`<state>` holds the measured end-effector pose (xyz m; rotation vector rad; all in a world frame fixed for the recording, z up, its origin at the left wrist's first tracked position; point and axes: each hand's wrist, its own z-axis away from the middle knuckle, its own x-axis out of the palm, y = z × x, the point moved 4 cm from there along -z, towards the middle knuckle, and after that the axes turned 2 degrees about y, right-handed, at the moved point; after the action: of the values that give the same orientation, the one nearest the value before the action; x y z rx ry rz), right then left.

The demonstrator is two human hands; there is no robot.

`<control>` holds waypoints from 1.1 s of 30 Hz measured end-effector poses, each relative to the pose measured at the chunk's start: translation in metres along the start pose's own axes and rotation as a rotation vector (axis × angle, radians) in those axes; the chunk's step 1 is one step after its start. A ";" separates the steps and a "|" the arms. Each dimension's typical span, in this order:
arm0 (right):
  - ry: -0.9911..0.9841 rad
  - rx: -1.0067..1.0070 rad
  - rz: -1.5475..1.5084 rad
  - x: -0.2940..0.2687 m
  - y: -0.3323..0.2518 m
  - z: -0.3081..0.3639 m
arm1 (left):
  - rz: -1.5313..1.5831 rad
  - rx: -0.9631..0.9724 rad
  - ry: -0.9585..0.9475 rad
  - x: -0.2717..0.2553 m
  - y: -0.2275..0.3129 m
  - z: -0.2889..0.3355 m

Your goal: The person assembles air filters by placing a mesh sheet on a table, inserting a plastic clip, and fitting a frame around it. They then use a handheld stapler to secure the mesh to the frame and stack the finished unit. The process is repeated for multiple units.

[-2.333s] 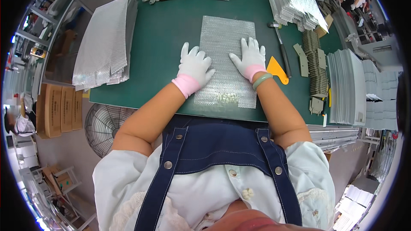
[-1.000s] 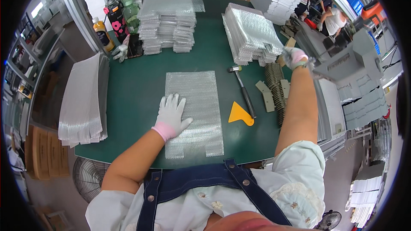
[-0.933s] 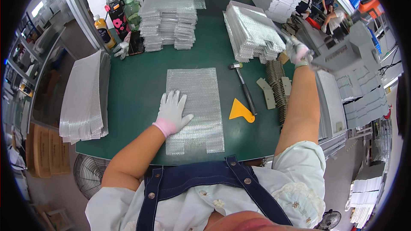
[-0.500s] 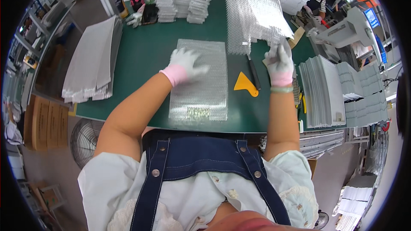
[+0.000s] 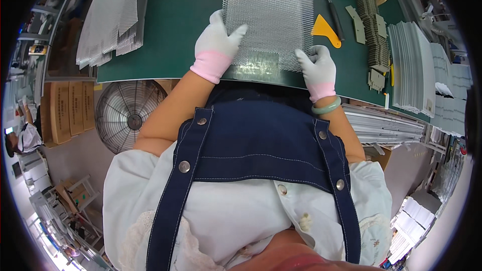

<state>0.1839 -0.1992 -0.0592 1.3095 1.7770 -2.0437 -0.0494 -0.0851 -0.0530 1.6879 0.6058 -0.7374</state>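
Observation:
A silver mesh sheet (image 5: 268,17) lies on the green tabletop in front of me, with its far end cut off by the top of the view. A shiny rectangular patch (image 5: 258,62) shows below its near edge. My left hand (image 5: 217,42), in a white glove with a pink cuff, grips the sheet's left edge, its thumb lying on top. At the near right corner my right hand (image 5: 320,70), gloved the same way, pinches the sheet's edge with thumb and bent fingers. Its fingertips are partly hidden. Just beyond the right hand lies a yellow scraper (image 5: 325,31).
A black-handled tool (image 5: 335,20) lies beside the scraper. Farther right stand a row of grey-brown plates (image 5: 372,35) and a stack of white panels (image 5: 411,68). Mesh sheets (image 5: 113,15) are piled at the left. A fan (image 5: 131,113) stands below the table (image 5: 173,30).
My right hand has come down from the far mesh stack to the near right corner of the sheet. My left hand has shifted to its left edge. The view has tipped downward.

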 end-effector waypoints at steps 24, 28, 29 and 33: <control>-0.465 0.286 0.157 0.024 0.033 -0.042 | -0.240 -0.079 -0.385 0.027 -0.013 -0.020; -0.424 0.204 0.186 0.024 0.034 -0.037 | -0.249 -0.043 -0.396 0.028 -0.014 -0.017; -0.371 0.124 0.254 0.025 0.036 -0.038 | -0.257 -0.073 -0.449 0.028 -0.013 -0.016; -0.352 0.075 0.421 0.023 0.028 -0.038 | -0.292 -0.077 -0.435 0.026 -0.014 -0.017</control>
<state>0.2061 -0.1651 -0.0922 1.1333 1.1736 -1.9605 -0.0396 -0.0654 -0.0791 1.3230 0.5658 -1.2341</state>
